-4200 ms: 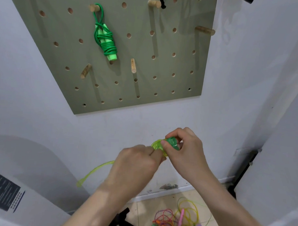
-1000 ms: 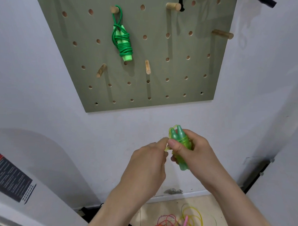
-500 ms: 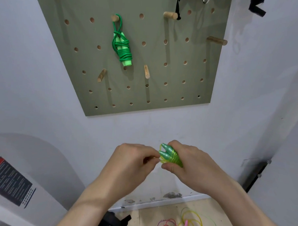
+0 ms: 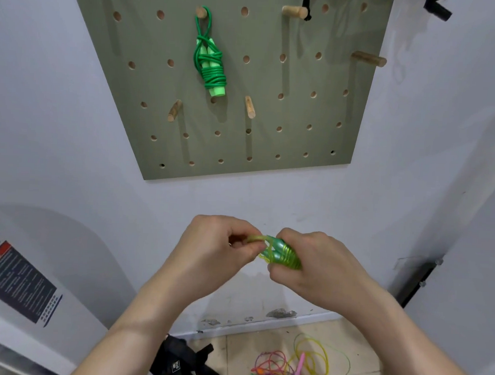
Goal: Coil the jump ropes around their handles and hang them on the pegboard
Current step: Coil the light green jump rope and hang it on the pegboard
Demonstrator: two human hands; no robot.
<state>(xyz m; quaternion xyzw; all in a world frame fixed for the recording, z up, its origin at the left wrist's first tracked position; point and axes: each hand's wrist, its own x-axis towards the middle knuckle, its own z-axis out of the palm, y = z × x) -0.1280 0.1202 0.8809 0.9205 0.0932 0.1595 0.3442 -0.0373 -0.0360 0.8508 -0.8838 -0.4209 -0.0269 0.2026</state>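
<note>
A yellow-green jump rope (image 4: 283, 255) is coiled around its two green handles and held in front of the wall, below the pegboard. My right hand (image 4: 311, 265) grips the handle bundle. My left hand (image 4: 215, 249) pinches the loose end loop of that rope just left of the handles. The olive pegboard (image 4: 300, 110) hangs above, with a coiled green jump rope (image 4: 210, 65) hanging from an upper peg. Bare wooden pegs stick out at lower left (image 4: 174, 110), lower middle (image 4: 249, 107) and right (image 4: 368, 58).
A tangle of coloured jump ropes (image 4: 298, 365) lies on the floor at the bottom right. A black object (image 4: 182, 360) sits on the floor by the baseboard. A white rounded unit with a dark label (image 4: 18, 279) stands at the left. A black strap (image 4: 306, 5) hangs on the top peg.
The long trailing rope seen earlier is now wound onto the handles. My hands dropped lower with the bundle, which tipped from upright to lying sideways, and my left hand now pinches the end loop.
</note>
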